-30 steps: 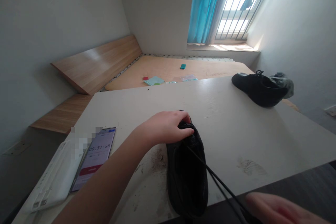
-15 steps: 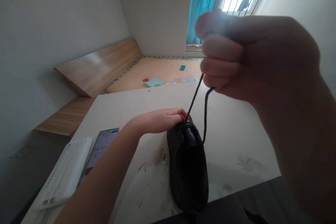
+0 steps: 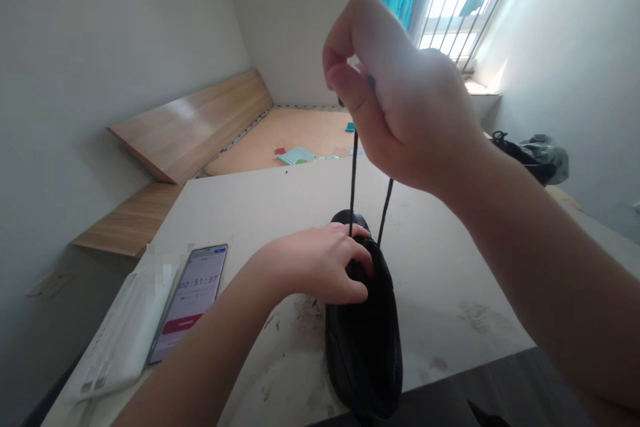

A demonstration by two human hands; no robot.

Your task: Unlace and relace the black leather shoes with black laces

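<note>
A black leather shoe (image 3: 367, 347) stands on the white table, its toe pointing away from me and its dark opening toward me. My left hand (image 3: 333, 263) lies over the lacing area, fingers curled onto the shoe and thumb at the opening. Above the table, my right hand (image 3: 400, 93) is closed on the black shoelace (image 3: 353, 180). Two strands run taut from that fist down to the shoe. A short bit of lace shows between the right thumb and fingers; the lace holes are partly hidden by my left hand.
Left of my left forearm lie a phone (image 3: 190, 300) showing a timer and a white power bank (image 3: 120, 340). Dirt marks the white table (image 3: 250, 200). Behind it is a bed board (image 3: 295, 123) with small packets. A dark bag (image 3: 535, 157) sits at the right.
My right hand has moved left and turned over, still holding the lace. My left hand has shifted from the shoe's far side back toward the opening. Both strands now run straighter.
</note>
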